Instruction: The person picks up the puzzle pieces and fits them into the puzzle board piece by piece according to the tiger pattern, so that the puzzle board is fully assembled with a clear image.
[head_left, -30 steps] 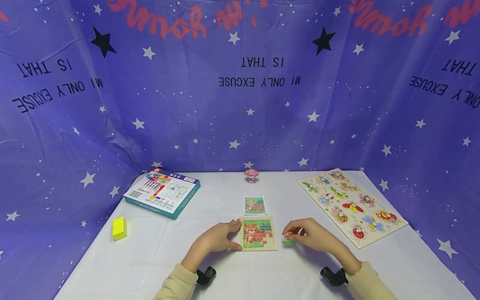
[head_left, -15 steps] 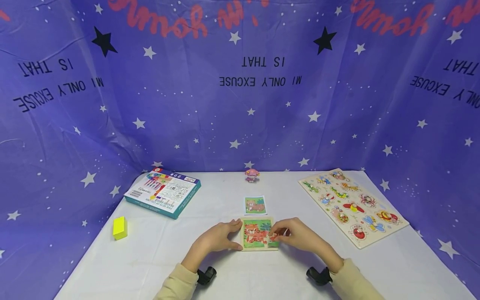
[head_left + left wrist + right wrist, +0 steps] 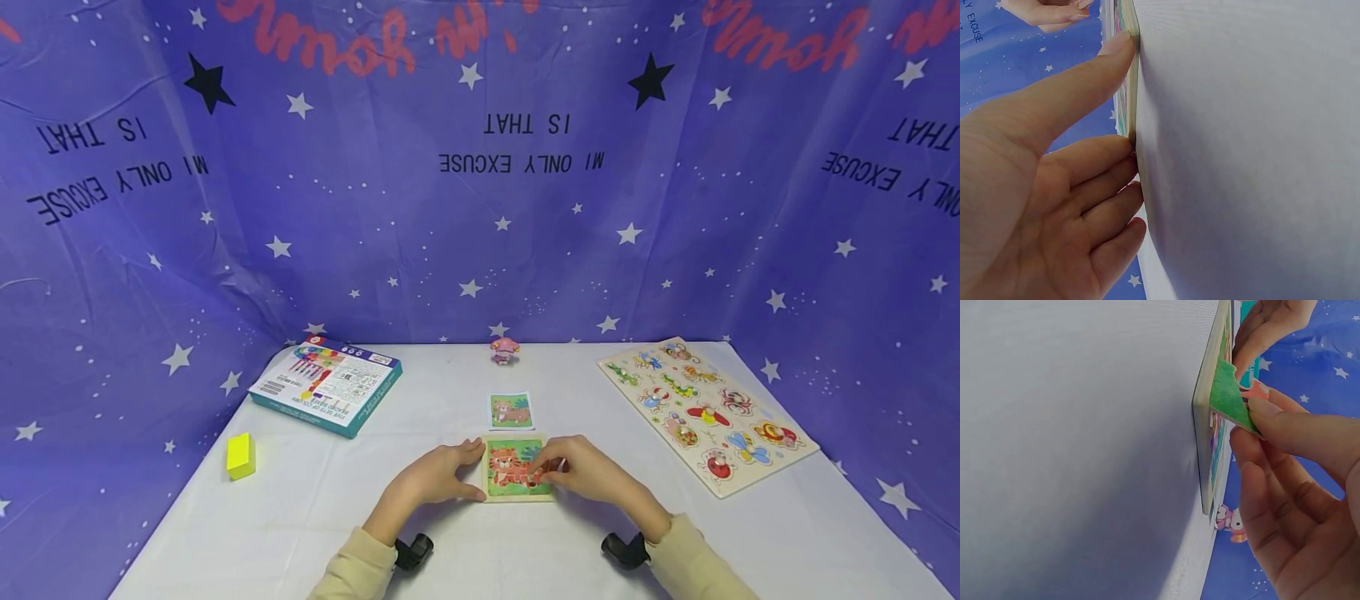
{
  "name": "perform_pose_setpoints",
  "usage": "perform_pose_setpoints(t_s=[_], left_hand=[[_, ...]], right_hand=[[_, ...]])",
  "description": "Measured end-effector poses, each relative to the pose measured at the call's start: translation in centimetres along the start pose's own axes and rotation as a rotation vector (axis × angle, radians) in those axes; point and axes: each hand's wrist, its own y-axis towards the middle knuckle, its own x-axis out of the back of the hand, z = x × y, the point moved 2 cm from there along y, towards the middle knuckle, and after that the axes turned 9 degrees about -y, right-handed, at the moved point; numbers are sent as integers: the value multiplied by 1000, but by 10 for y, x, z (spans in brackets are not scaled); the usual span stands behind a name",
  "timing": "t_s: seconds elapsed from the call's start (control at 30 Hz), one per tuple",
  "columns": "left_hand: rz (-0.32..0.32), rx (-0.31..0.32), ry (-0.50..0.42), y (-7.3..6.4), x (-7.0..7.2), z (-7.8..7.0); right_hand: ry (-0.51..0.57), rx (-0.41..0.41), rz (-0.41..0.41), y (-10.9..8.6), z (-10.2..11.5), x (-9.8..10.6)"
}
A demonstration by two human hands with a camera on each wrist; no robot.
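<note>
A square wooden jigsaw puzzle (image 3: 510,475) with an orange tiger on green lies flat at the near middle of the table. My left hand (image 3: 433,475) holds its left side, thumb at the near corner and fingers farther back; the left wrist view shows the thumb and index fingertips against the wooden edge (image 3: 1134,100). Over the right part of the puzzle, my right hand (image 3: 588,468) pinches a puzzle piece (image 3: 1227,394), green with some orange, between thumb and fingers. In the right wrist view this piece sits tilted, one corner raised above the frame's rim (image 3: 1202,440).
Behind the puzzle lies a small picture card (image 3: 512,412), and farther back stands a pink figurine (image 3: 504,351). A boxed set (image 3: 326,385) and a yellow block (image 3: 240,457) are at the left. An insect peg puzzle board (image 3: 705,414) lies at the right.
My right hand has carried the puzzle piece leftward from beside the puzzle to over its right part, where the piece now tilts against the board. The left hand has stayed in place.
</note>
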Motion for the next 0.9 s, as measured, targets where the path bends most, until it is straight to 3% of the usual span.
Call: perform_pose_setpoints(t_s=[0.9], left_hand=[[3, 14, 10, 1, -1, 1]], right_hand=[[21, -116, 1, 2, -9, -8]])
